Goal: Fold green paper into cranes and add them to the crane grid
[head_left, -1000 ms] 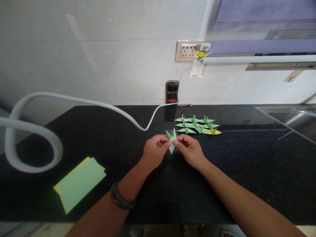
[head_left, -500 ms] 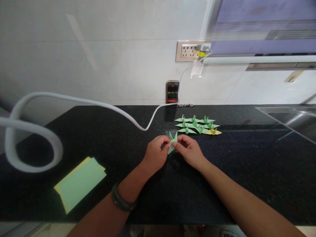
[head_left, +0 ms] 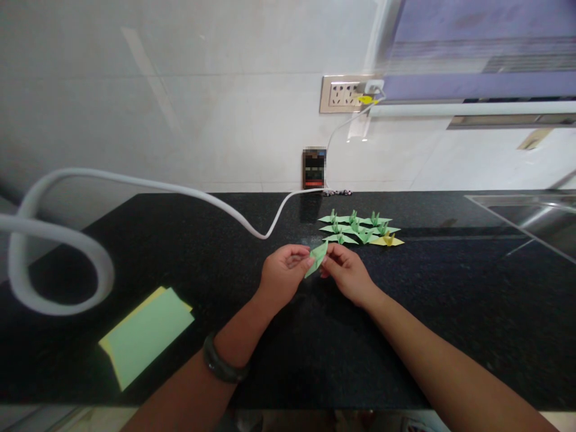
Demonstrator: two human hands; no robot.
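Above the black counter (head_left: 405, 336) I hold a small folded piece of green paper (head_left: 317, 258) between both hands. My left hand (head_left: 282, 277) pinches its left side and my right hand (head_left: 345, 273) pinches its right side. The piece is tilted, with its upper tip pointing to the right. Just beyond my hands, several finished green paper cranes (head_left: 355, 228) and one yellow crane (head_left: 388, 240) lie in rows on the counter.
A small stack of green and yellow paper sheets (head_left: 146, 333) lies at the front left. A thick white cable (head_left: 135, 183) loops across the left side to a device (head_left: 314, 168) leaning on the wall below a socket strip (head_left: 346, 93). A sink (head_left: 531, 219) is at the right.
The folded piece has turned in my fingers: its two upright points are no longer showing and it now lies as one slanted flap. Both hands stayed in place.
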